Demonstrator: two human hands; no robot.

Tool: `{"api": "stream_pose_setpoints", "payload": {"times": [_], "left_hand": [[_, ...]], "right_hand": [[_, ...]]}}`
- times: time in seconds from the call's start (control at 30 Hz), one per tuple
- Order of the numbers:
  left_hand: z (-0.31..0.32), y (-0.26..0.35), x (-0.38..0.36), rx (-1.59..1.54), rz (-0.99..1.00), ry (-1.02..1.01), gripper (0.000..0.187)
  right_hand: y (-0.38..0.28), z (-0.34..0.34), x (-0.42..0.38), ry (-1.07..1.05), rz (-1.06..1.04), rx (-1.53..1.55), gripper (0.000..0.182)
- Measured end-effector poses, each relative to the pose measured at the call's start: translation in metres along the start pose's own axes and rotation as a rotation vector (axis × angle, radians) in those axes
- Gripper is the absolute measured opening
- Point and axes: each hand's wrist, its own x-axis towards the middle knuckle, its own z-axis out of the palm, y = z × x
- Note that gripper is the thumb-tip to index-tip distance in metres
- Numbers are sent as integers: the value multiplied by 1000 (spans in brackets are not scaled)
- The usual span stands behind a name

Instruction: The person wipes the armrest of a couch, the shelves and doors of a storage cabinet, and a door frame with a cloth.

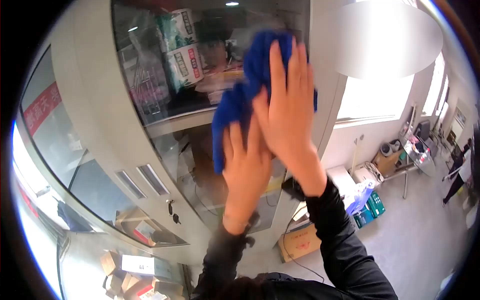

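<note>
A blue cloth (230, 107) lies bunched against the glass door (175, 112) of a tall light-grey cabinet. My right hand (290, 105) presses flat on the cloth's upper right part, its fingers stretched upward. Lower and to the left, my left hand (246, 167) rests on the cloth's lower part with its fingers spread. The two hands overlap slightly near the right thumb. Behind the glass are paper packs (185, 67) and other items on a shelf. Keys (173, 212) hang from the lock on the cabinet's left door frame.
Opened cardboard boxes (131, 285) lie on the floor at lower left. A carton (300, 242) and a cable are below the cabinet. Green boxes (375, 204) and a glass table (420, 155) stand to the right. A person (457, 172) is at the far right.
</note>
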Motion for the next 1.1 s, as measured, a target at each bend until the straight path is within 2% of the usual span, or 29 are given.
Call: {"api": "stream_pose_setpoints", "payload": {"times": [0.03,0.07,0.13,0.17,0.23,0.3,0.37,0.4,0.43,0.47,0.5,0.53,0.57,0.63,0.7,0.77,0.83,0.93,0.97,1.0,1.1], "left_hand": [[2,-8,-21,12,-10,10,52],[4,-21,-44,84,-20,1,51],[6,-49,-81,248,-31,31,46],[2,-60,-99,339,-24,70,43],[-14,-71,-113,321,-109,-16,37],[-30,-66,-92,293,-95,-12,42],[-36,-65,-49,50,-14,256,50],[-41,-63,-27,65,7,302,54],[-42,-65,-14,78,33,352,58],[-38,-73,-13,75,17,328,58],[-33,-82,-12,266,72,291,58],[-30,-90,-14,458,131,257,59],[-25,-96,-26,456,123,248,59],[-9,-112,-76,517,3,102,61],[5,-126,-147,573,-87,-178,64],[19,-145,-227,533,-94,-349,60],[32,-159,-306,429,-227,-591,54],[33,-164,-363,335,-207,-681,50],[33,-163,-363,311,-162,-612,51],[37,-163,-361,287,-117,-545,51],[31,-148,-310,242,-118,-544,53]], "right_hand": [[-7,-2,-17,-95,50,5,65],[-14,-5,-36,-101,44,23,65],[-27,-7,-78,-276,32,119,65],[-32,-2,-97,-304,43,142,65],[-48,2,-130,-257,58,239,62],[-48,8,-121,-233,91,283,66],[-46,14,-88,-95,57,350,70],[-46,20,-74,-22,61,395,71],[-50,18,-66,-54,86,394,71],[-53,17,-58,-50,76,328,67],[-52,22,-56,-42,59,263,62],[-41,45,-69,31,-66,115,63],[-44,51,-96,20,-63,115,63],[-65,41,-141,-77,152,316,67],[-78,35,-219,-280,250,269,63],[-89,36,-315,-324,242,188,59],[-101,28,-404,-456,242,165,61],[-112,9,-483,-603,261,175,61],[-109,14,-488,-683,283,202,60],[-104,20,-479,-671,276,195,60],[-101,6,-405,-521,432,321,59]]}}
